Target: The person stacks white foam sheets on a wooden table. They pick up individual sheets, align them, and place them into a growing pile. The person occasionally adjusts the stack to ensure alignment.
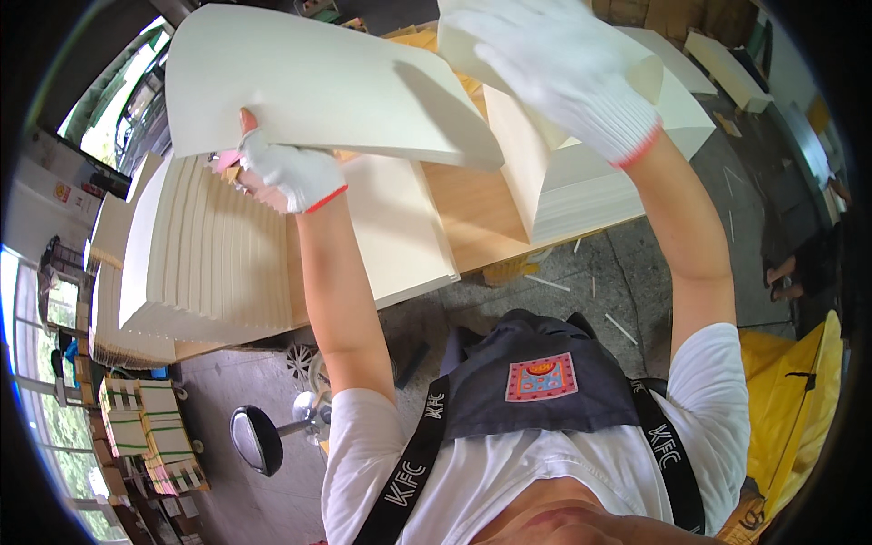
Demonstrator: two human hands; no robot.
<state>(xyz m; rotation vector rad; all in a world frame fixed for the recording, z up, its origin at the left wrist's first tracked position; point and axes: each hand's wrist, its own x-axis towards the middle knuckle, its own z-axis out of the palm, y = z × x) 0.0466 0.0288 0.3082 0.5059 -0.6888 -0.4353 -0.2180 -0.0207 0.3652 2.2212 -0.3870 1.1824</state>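
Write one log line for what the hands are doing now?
left hand: holds large cream paper sheet | right hand: on cream paper stack | wooden table

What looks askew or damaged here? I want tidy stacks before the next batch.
The big cream paper stack under the left hand is fanned in steps, not squared. The left hand lifts a bowed sheet. Thin pale scraps litter the floor. No visible tears. The right hand rests on the squared right stack.

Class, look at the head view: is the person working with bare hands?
No: both the left hand and the right hand wear white knitted gloves with red cuffs.
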